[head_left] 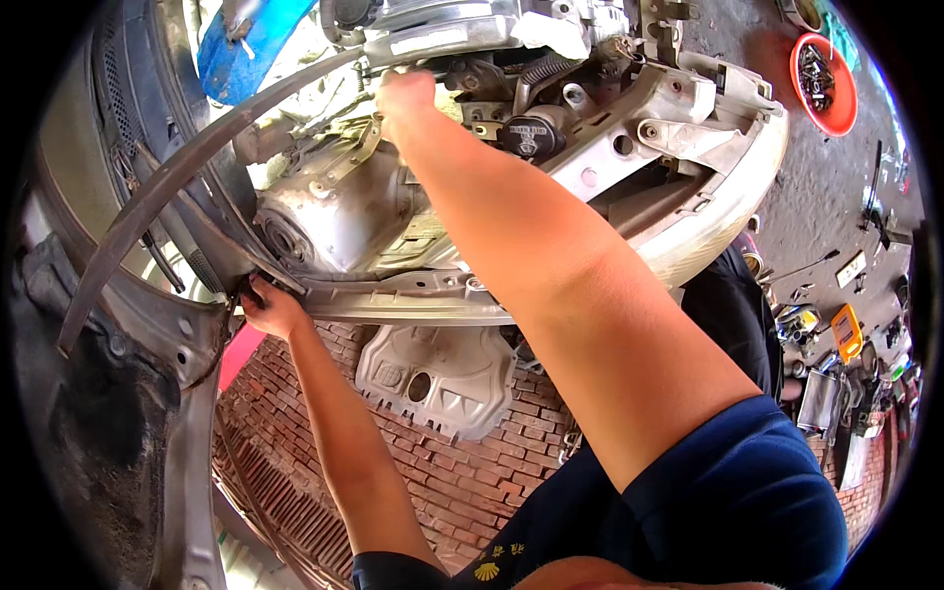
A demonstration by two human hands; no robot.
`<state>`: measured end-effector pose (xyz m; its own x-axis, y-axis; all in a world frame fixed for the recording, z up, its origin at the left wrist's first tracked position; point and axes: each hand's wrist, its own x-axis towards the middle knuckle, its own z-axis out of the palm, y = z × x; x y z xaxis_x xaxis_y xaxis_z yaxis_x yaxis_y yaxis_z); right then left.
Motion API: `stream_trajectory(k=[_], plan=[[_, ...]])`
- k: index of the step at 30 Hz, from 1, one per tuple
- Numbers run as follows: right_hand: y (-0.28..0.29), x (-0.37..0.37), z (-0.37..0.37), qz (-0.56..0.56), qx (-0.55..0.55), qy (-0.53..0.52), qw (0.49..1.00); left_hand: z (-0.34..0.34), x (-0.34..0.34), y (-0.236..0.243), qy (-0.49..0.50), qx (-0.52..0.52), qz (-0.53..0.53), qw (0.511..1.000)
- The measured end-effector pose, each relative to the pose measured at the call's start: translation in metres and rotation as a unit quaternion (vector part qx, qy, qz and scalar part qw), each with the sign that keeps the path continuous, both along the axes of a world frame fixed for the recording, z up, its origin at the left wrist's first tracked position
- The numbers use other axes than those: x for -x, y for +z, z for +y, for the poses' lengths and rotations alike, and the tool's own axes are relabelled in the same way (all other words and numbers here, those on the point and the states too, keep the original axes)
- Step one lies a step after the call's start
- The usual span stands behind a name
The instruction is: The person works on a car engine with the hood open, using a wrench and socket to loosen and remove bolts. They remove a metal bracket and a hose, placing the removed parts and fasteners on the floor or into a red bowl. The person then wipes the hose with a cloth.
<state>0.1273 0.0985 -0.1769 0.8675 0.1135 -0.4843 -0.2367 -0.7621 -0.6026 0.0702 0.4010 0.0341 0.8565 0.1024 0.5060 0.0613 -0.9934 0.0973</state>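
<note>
My left hand [272, 307] is at the corner of the car's inner fender edge [383, 303], beside the windscreen cowl, its fingers curled on something dark that I cannot make out. My right hand [403, 98] reaches across the engine bay, fingers curled down just below a long grey rubber strip [187, 167]; what they grip is hidden. The strip arches from the lower left to the top centre. Under my right hand lie the metal strut tower [329, 211] and brackets, with a black cap [529, 136] to the right.
The raised bonnet [103, 413] stands at left, the headlight [733, 187] at right. A plastic panel [433, 364] lies on the brick floor. Farther right are a red bowl of metal parts [822, 84], a yellow jug [847, 332] and scattered tools. A blue cloth [241, 49] lies at top left.
</note>
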Motion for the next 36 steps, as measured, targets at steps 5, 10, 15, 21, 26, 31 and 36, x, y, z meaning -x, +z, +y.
stream_trajectory(k=[5,10,15,21,26,31,36], plan=[[-0.050,-0.008,-0.005,0.079,-0.040,-0.152,0.984,0.013,-0.003,-0.008,0.002,0.002,-0.024,1.000],[-0.155,-0.033,0.037,-0.075,-0.141,-0.417,0.894,-0.012,-0.007,-0.012,-0.030,0.034,0.011,0.999],[-0.241,-0.060,0.054,-0.147,-0.208,-0.423,0.870,-0.017,-0.007,-0.016,-0.040,0.062,0.016,0.997],[-0.148,-0.051,0.048,0.005,-0.225,-0.378,0.898,0.005,-0.002,0.000,-0.031,0.051,0.003,0.998],[-0.111,-0.036,0.004,0.109,-0.269,-0.385,0.876,-0.013,-0.001,-0.008,-0.040,0.011,0.018,0.999],[-0.050,-0.021,0.017,0.107,-0.343,-0.443,0.821,0.003,0.004,0.010,-0.027,-0.044,-0.003,0.999],[-0.058,-0.017,0.013,0.099,-0.221,-0.464,0.852,-0.005,-0.005,-0.005,-0.044,-0.049,0.006,0.998]])
